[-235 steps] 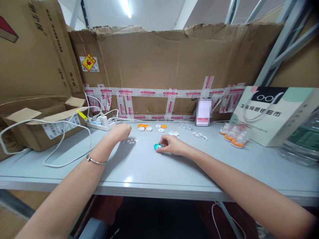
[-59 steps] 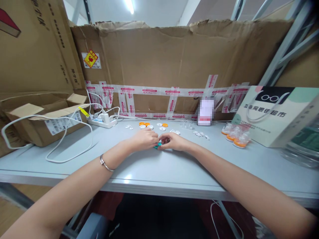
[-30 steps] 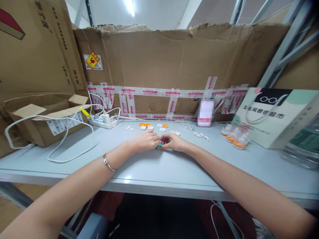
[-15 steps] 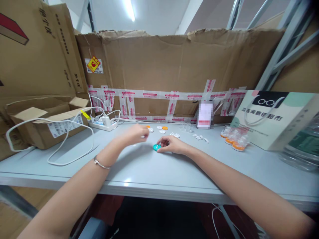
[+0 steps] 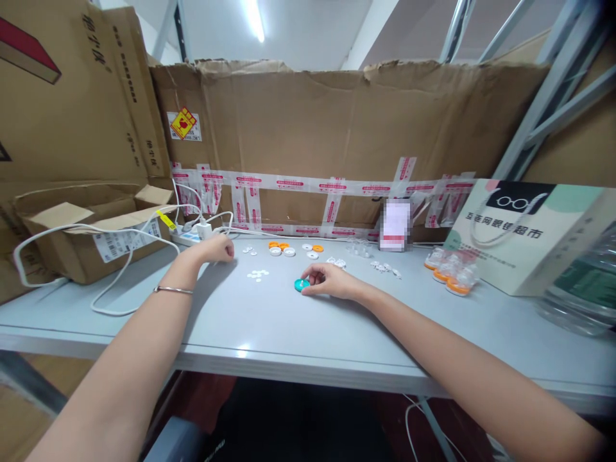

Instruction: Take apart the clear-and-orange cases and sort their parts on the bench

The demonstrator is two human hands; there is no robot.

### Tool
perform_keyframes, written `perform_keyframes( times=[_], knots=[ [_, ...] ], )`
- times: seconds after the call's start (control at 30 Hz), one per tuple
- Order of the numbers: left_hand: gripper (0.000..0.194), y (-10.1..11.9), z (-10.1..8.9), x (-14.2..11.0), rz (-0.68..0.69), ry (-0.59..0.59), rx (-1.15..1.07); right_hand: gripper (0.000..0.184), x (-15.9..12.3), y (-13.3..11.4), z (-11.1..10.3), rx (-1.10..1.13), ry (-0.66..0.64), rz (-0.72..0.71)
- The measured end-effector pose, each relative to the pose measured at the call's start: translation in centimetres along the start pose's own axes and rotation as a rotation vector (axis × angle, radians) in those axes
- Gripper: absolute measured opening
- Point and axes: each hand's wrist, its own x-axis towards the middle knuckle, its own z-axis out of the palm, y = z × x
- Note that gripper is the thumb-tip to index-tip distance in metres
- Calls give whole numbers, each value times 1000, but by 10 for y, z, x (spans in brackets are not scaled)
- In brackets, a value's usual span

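Right hand (image 5: 332,281): grip pinching teal disc (image 5: 299,286). Go light, rim only, disc level. Left hand (image 5: 221,248): curled, well left of disc past dots (image 5: 258,280), can't tell if holding anything.

From six o'clock, I notice, the head camera faces twelve, angled down over the nearby flat, pale-grey tabletop (image 5: 279,327).

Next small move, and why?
Probably bring the left hand over to the teal disc. The right hand grips the disc's edge, leaving the white part at its middle exposed, while the left is away by the power strip. Whether the left holds anything, I can't tell.
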Motion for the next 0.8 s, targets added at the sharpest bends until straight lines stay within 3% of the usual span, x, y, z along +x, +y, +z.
perform_keyframes(
  times=[0.33,0.47,0.63,0.7,0.8],
  knots=[
    [18,-14,4,2,43,-47,-86,41,0,-1,-1,2,-5,-1],
    [14,-10,-3,-3,49,21,-99,41,0,0,-1,-18,-9,-11],
    [26,21,-11,-6,35,279,-70,38,-1,-2,0,-42,3,-16],
    [32,40,-8,-5,123,380,-71,37,-1,-5,0,-42,13,-21],
    [28,66,0,-2,312,326,-130,38,0,-11,-3,-11,101,-16]
  ],
)
